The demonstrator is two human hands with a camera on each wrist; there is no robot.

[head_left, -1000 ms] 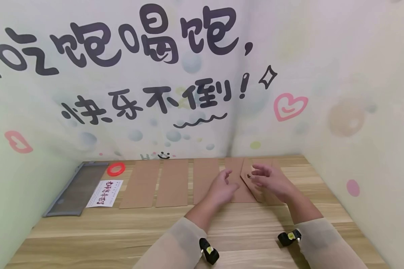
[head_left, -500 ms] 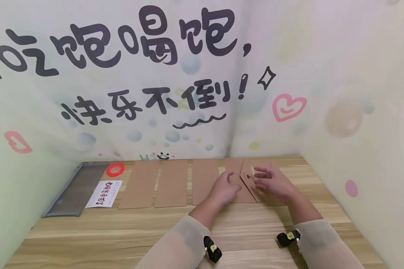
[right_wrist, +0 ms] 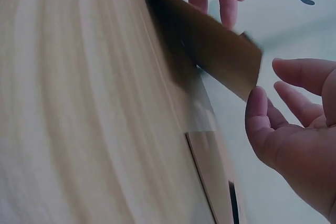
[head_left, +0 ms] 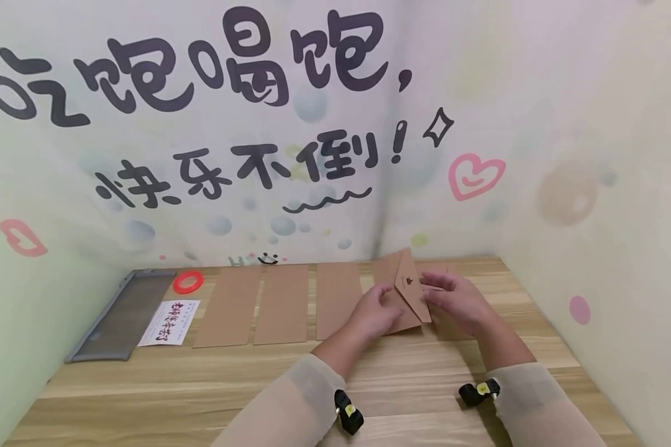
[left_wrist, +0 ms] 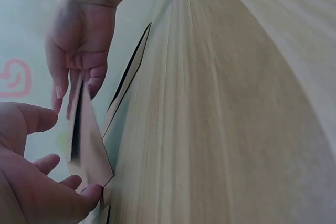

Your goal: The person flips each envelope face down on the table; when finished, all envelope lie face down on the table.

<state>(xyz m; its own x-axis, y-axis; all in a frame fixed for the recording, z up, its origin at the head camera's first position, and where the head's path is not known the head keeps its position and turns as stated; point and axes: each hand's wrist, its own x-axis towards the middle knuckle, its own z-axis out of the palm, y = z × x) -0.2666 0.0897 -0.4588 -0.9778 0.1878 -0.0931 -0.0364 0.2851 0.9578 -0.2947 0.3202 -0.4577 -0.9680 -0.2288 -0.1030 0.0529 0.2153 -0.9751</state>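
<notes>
A brown kraft envelope [head_left: 411,289] with a pointed flap and a small dark print is tilted up at the right of the row. My right hand [head_left: 460,304] pinches its right side; the left wrist view shows that end of the envelope [left_wrist: 93,148] between fingers and thumb. At the opposite side is my left hand [head_left: 373,315], fingers loosely bent, with a fingertip right at the envelope's lower corner in the left wrist view. From the right wrist, the raised envelope [right_wrist: 220,48] partly hides the left fingers.
Several flat brown envelopes [head_left: 282,304] lie side by side along the back of the wooden table [head_left: 162,397]. At the far left are a grey mesh pouch [head_left: 120,316], a red ring [head_left: 187,282] and a white card with red writing [head_left: 170,321]. A printed curtain rises behind.
The flapped envelope has been raised from lying flat to a tilt, its printed flap now facing forward. My left hand has shifted slightly right, towards it.
</notes>
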